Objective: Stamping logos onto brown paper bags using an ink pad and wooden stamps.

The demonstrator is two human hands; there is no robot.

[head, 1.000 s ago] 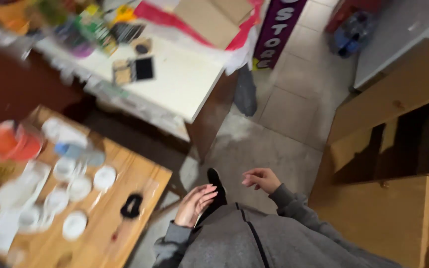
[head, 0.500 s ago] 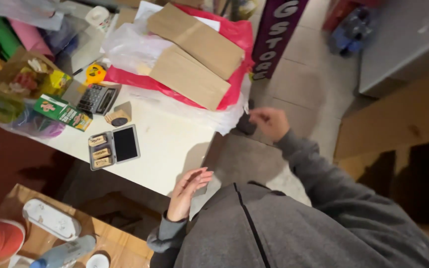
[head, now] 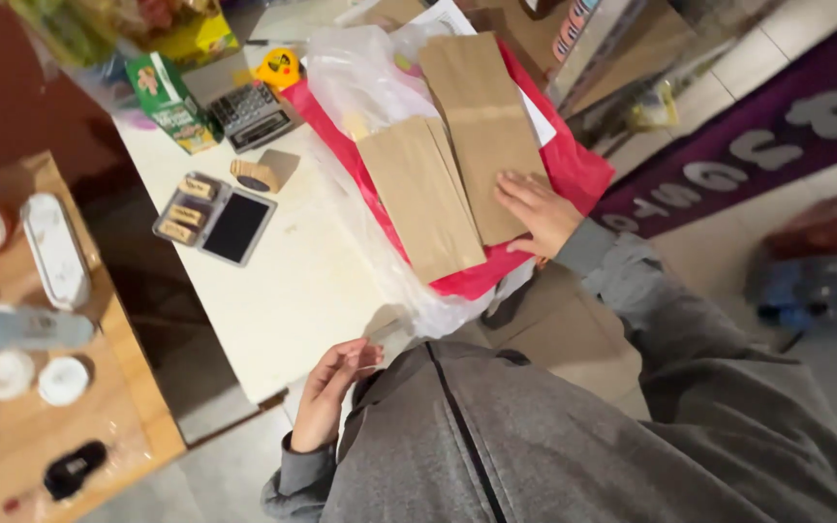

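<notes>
My right hand (head: 533, 211) rests flat on the near end of a brown paper bag (head: 481, 116), fingers spread on the paper. A second brown paper bag (head: 418, 199) lies beside it, both on a red sheet (head: 573, 165) over clear plastic (head: 356, 73) on the white table (head: 293, 291). My left hand (head: 333, 387) hovers by the table's near edge close to my grey jacket, fingers loosely curled and apart; it seems to hold nothing.
On the white table: a black ink pad tray with wooden stamps (head: 213, 219), a calculator (head: 249, 114), a green carton (head: 169, 97), a yellow tape measure (head: 279, 68). A wooden table (head: 99, 407) at left carries white lids and containers. A purple banner (head: 777, 145) lies on the floor.
My right hand reached forward from near my body to land on the paper bag. The view swung up from the floor onto the white table.
</notes>
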